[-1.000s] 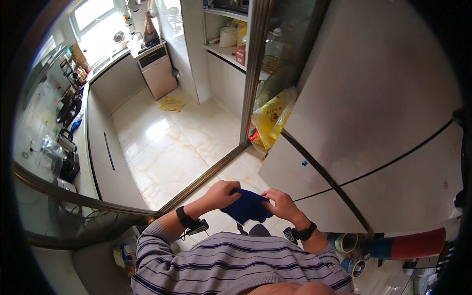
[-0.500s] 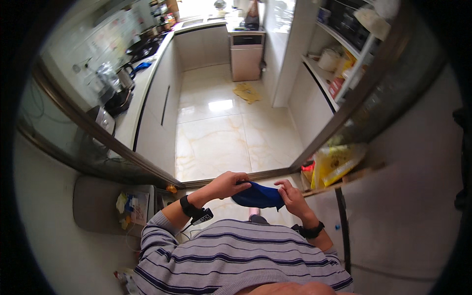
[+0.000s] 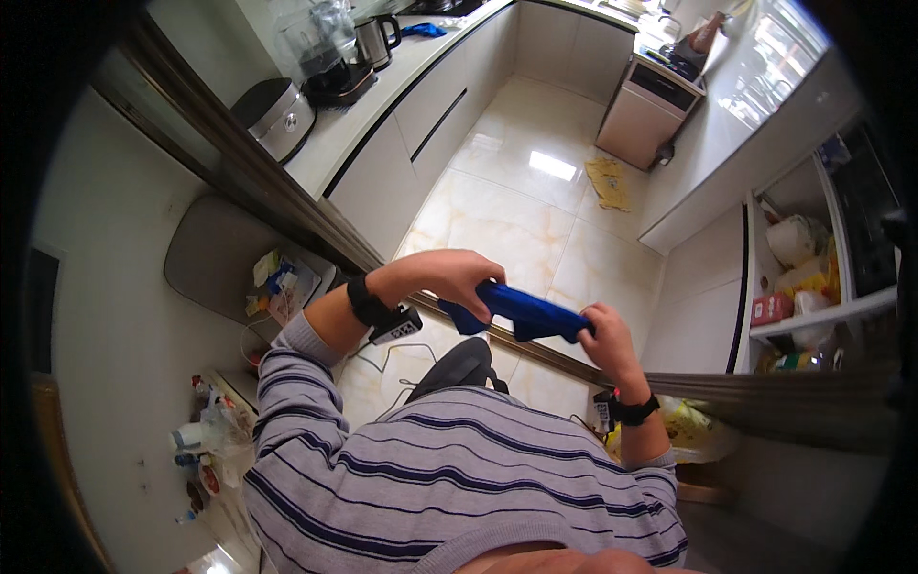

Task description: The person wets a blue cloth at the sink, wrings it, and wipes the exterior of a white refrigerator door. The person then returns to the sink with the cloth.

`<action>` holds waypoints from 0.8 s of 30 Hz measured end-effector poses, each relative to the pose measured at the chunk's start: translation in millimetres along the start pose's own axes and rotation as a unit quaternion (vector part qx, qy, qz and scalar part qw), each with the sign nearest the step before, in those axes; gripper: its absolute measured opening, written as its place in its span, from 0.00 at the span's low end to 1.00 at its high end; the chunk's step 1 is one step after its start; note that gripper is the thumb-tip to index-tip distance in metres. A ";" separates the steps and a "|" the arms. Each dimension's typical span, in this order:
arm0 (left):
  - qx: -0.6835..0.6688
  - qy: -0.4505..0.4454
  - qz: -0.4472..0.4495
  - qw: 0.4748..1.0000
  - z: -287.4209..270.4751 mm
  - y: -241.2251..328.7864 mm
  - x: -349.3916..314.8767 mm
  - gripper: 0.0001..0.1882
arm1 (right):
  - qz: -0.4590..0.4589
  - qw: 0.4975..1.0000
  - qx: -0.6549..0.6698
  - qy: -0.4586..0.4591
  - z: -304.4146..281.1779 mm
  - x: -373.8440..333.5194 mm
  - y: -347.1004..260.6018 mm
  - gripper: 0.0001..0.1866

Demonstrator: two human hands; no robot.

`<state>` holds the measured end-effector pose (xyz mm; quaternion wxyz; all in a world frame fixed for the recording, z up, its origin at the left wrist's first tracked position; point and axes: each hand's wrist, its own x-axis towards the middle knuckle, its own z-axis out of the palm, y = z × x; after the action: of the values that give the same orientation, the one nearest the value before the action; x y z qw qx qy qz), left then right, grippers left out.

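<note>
A blue cloth (image 3: pixel 537 316) is stretched between my two hands in front of my body, above the door track. My left hand (image 3: pixel 466 279) pinches its left end between thumb and fingers, and a loose corner hangs below that hand. My right hand (image 3: pixel 608 341) grips the other end, with the fingers closed on the edge. The cloth runs slightly downward from left to right, folded into a narrow band. Each wrist wears a black strap with a small device.
A metal door track (image 3: pixel 550 362) crosses the floor under the cloth. On the left counter stand a rice cooker (image 3: pixel 277 117), a blender (image 3: pixel 337 81) and a kettle (image 3: pixel 376 41). A yellow cloth (image 3: pixel 608 184) lies on the tiles. Shelves (image 3: pixel 813 311) hold goods at right.
The view has turned, so the kitchen appears shifted right. The cloth has gone from a sagging, wider shape to a longer, tauter band. A dark shoe shows more fully below it.
</note>
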<state>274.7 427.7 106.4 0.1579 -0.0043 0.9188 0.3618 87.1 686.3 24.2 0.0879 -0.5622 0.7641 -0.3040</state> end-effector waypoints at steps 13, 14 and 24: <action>-0.492 0.014 -0.025 0.870 -161.0 -186.3 113.9 0.28 | 0.284 0.782 0.543 -0.111 -48.8 245.6 100.8 0.13; -0.523 0.033 -0.026 0.851 -174.4 -197.6 124.8 0.30 | 0.299 0.769 0.548 -0.139 -54.7 266.7 106.9 0.15; -0.669 0.055 0.034 0.741 -289.2 -272.6 254.8 0.40 | 0.291 0.724 0.620 -0.085 -62.2 425.3 169.2 0.22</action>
<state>-17.1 61.0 49.9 0.0514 -0.0976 0.4475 0.8875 -228.7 351.9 66.8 0.5653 -0.1557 0.5212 -0.6201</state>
